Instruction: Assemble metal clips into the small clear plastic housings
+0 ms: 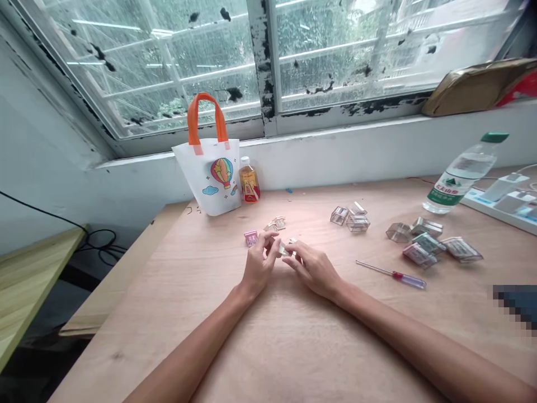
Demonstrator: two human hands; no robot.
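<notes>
My left hand (257, 267) pinches a small pale, translucent plastic piece (282, 248) between thumb and fingers, just above the table. From the other side, the fingers of my right hand (315, 267) close on a small light part at the right end of this piece. My fingers cover much of both, so their exact kind is hidden. Just beyond my left hand lie a pink translucent plastic piece (250, 238) and some pale beige pieces (279, 223). A screwdriver (405, 277) with a red and clear purple handle rests to the right of my right hand.
Several translucent plastic cases lie in a smoky cluster (358, 224) and a mixed-colour cluster (423, 249). A white bag (205, 184) and a tea bottle (250, 182) stand by the wall. At right are a tilted-looking water bottle (457, 176) and a power strip (503, 210).
</notes>
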